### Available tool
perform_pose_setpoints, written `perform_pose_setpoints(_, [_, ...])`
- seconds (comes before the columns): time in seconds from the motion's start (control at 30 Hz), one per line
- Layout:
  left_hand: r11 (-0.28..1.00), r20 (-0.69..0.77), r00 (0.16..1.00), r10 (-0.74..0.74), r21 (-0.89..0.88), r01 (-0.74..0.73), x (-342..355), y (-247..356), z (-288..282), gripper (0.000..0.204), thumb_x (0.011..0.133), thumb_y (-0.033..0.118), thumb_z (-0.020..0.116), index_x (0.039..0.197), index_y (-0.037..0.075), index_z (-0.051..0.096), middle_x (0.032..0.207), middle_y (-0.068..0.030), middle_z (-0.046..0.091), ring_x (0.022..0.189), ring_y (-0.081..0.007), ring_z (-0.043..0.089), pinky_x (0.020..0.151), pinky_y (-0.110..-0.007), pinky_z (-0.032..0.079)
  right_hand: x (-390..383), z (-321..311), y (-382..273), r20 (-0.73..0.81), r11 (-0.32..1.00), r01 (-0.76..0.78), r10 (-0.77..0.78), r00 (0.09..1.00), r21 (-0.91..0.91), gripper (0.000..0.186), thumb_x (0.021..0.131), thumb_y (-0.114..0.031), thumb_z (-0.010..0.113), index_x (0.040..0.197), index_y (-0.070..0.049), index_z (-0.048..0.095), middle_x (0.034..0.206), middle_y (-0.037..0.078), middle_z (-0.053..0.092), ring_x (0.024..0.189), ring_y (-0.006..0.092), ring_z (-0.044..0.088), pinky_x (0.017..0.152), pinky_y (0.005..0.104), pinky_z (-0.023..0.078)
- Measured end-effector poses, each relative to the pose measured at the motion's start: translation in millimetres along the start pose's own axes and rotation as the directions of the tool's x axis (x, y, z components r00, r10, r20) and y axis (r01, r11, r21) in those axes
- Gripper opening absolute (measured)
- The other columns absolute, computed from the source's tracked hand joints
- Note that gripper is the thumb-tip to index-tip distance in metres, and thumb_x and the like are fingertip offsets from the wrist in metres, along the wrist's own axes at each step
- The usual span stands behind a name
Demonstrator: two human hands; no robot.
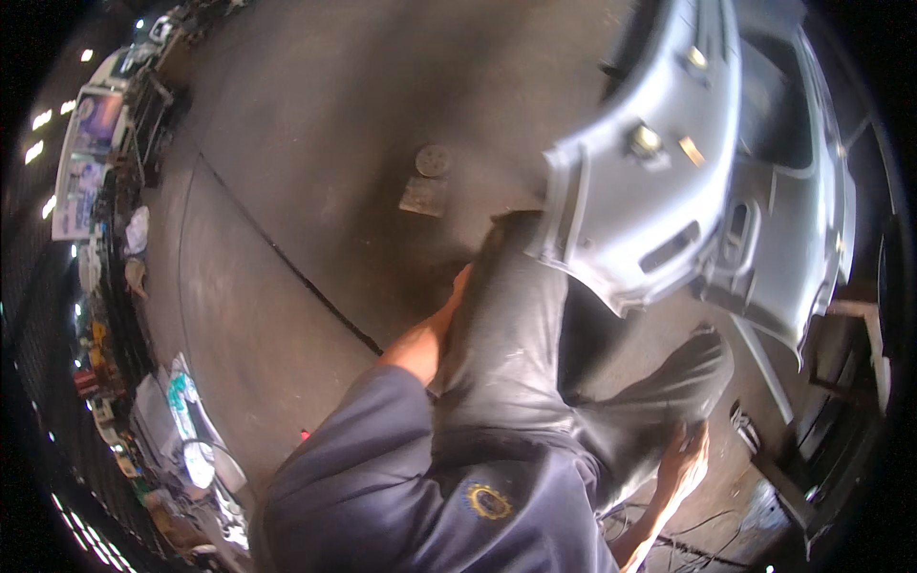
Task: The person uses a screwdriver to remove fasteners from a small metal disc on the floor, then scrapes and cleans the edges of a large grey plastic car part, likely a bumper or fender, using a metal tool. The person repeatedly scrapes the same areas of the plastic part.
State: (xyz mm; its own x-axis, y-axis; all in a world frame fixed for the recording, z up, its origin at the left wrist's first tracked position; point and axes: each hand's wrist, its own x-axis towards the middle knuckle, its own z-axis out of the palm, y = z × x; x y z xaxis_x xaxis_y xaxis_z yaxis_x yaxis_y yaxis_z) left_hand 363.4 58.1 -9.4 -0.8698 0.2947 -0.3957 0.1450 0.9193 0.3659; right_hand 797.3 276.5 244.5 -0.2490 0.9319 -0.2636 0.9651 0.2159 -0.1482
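A stained, dull grey concrete floor (287,191) fills the workshop, split by a dark seam; cluttered shelves (105,239) line the left wall; a primer-grey, matte car door panel (659,172) stands by the knees; the left hand (457,296) rests on dusty trousers, its grip hidden; the right hand (683,463) lies loosely open beside the right knee; a round disc (433,159) lies beyond.
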Motion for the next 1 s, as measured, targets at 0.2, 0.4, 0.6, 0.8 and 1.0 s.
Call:
perform_pose_setpoints(0.2, [0.903,0.185,0.937,0.295,0.267,-0.337,85.2,12.0,-13.1,0.037,0.090,0.034,0.054,0.084,0.003,0.073,0.087,-0.0228,0.069,0.083,-0.0411,0.067,0.071,-0.048,0.052,-67.1,-31.2,-32.3,-0.229,0.974,-0.119,0.163,0.960,0.192,0.051,0.087,-0.023,0.070,0.132,-0.010,0.052,0.120,0.018,0.058,0.106,0.0346,0.060,0.089,0.0408,0.050])
perform_pose_setpoints(0.4, [0.974,0.195,0.957,0.215,0.023,-0.224,151.3,-14.0,-75.7,0.036,0.091,0.035,0.055,0.105,0.003,0.066,0.095,-0.0148,0.068,0.086,-0.0309,0.065,0.073,-0.042,0.052,-122.1,31.3,33.3,-0.128,0.704,-0.392,0.563,0.817,0.592,0.037,0.089,-0.031,0.064,0.117,-0.006,0.062,0.083,0.018,0.068,0.076,0.0302,0.066,0.072,0.0382,0.051])
perform_pose_setpoints(0.6, [0.994,0.426,0.901,0.076,0.042,-0.104,138.0,104.2,-126.2,0.055,0.094,0.038,0.054,0.130,-0.003,0.051,0.128,-0.0167,0.055,0.112,-0.0299,0.057,0.095,-0.043,0.045,-328.4,166.4,19.6,0.134,0.067,-0.861,0.979,0.155,0.504,0.034,0.091,-0.037,0.058,0.094,-0.004,0.063,0.086,0.022,0.067,0.085,0.0415,0.064,0.075,0.0471,0.049])
perform_pose_setpoints(0.8, [0.924,0.279,0.906,0.318,0.121,-0.362,73.5,163.6,-119.6,0.057,0.094,0.037,0.054,0.118,-0.014,0.058,0.126,-0.0244,0.059,0.114,-0.0343,0.058,0.097,-0.041,0.044,-372.1,222.3,-46.3,0.167,-0.185,-0.805,0.980,-0.108,0.564,0.030,0.093,-0.032,0.054,0.101,-0.004,0.064,0.091,0.021,0.067,0.091,0.0412,0.063,0.080,0.0488,0.048])
perform_pose_setpoints(1.0, [0.914,0.279,0.875,0.396,-0.023,-0.406,78.0,145.9,-115.5,0.043,0.094,0.035,0.055,0.117,-0.002,0.061,0.112,-0.0159,0.064,0.102,-0.0296,0.061,0.088,-0.042,0.047,-336.7,249.5,47.1,-0.130,-0.011,-0.909,0.989,-0.071,0.417,0.042,0.091,-0.034,0.056,0.119,-0.004,0.061,0.115,0.021,0.061,0.108,0.0359,0.059,0.093,0.0456,0.046])
